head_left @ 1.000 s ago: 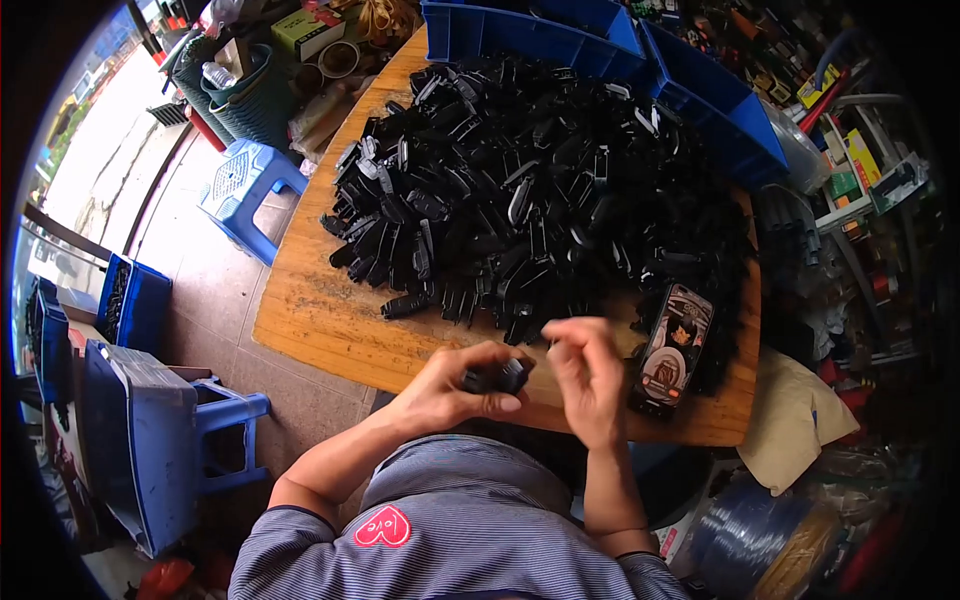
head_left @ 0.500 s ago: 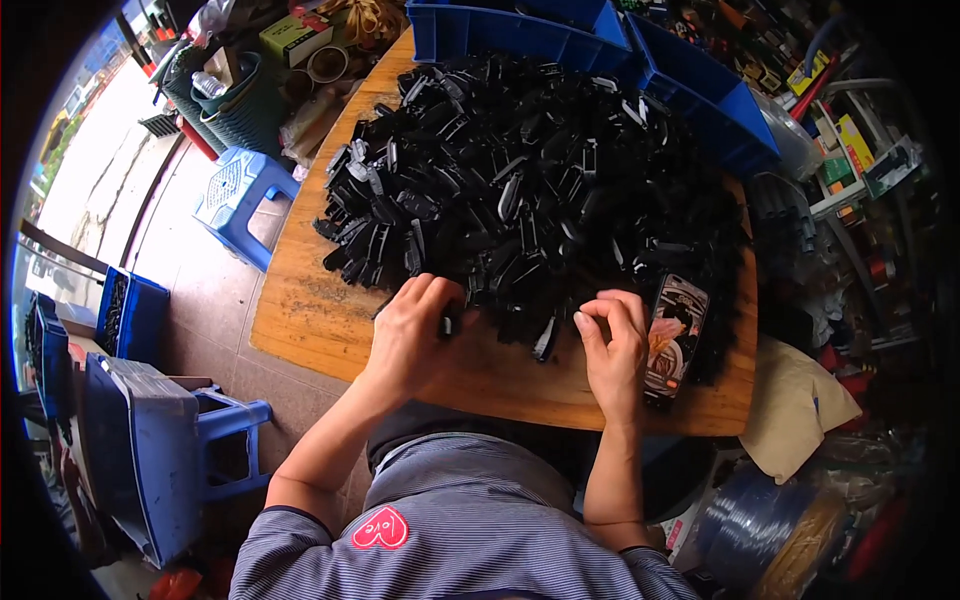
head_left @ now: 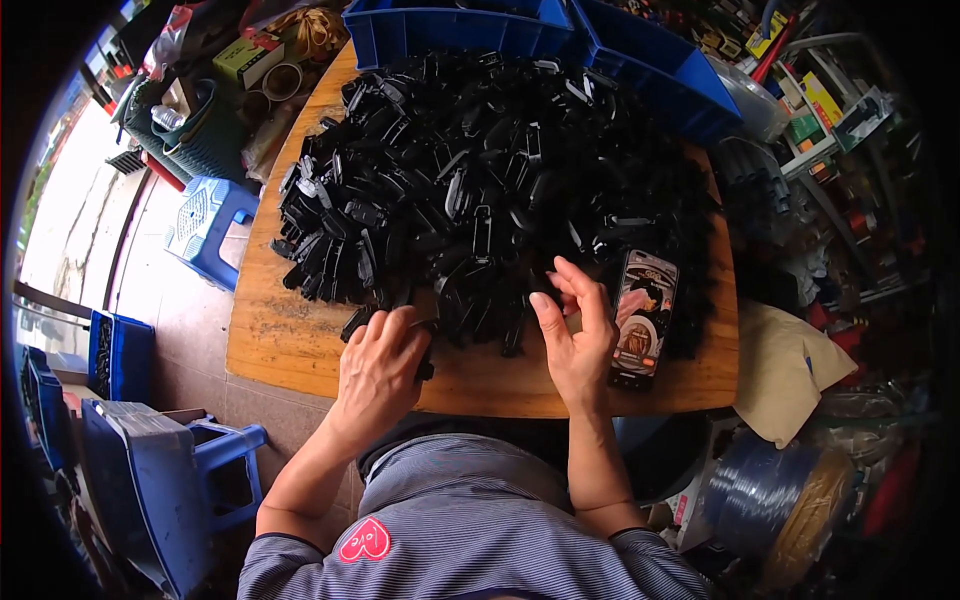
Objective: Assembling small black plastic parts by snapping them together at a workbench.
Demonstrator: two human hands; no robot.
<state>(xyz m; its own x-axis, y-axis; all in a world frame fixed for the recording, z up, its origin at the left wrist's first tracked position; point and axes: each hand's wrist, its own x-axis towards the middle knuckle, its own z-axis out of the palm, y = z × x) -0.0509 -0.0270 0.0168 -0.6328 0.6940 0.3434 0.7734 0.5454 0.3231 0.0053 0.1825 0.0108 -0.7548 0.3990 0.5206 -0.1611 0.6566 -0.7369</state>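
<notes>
A large heap of small, long black plastic parts point(head_left: 480, 190) covers most of the wooden table point(head_left: 290, 345). At the heap's near left edge my left hand point(head_left: 380, 368) is closed, with a black plastic part point(head_left: 426, 366) showing under its fingertips; the rest of the part is hidden. My right hand point(head_left: 578, 335) hovers at the heap's near edge, thumb and fingers apart, and I see nothing held in it. Just right of that hand lies a phone point(head_left: 643, 320) with a lit, colourful screen, resting against the heap.
Two blue bins point(head_left: 460, 38) stand along the table's far edge. To the left on the floor are a blue stool point(head_left: 205, 225) and a large blue crate point(head_left: 140, 480). A beige cushion point(head_left: 790, 370) and a spool of clear line point(head_left: 765, 490) sit at the right.
The whole view has shifted, moving the table leftward in it. My right hand's fingers have spread from a near pinch. My left hand stays closed at the heap's near edge.
</notes>
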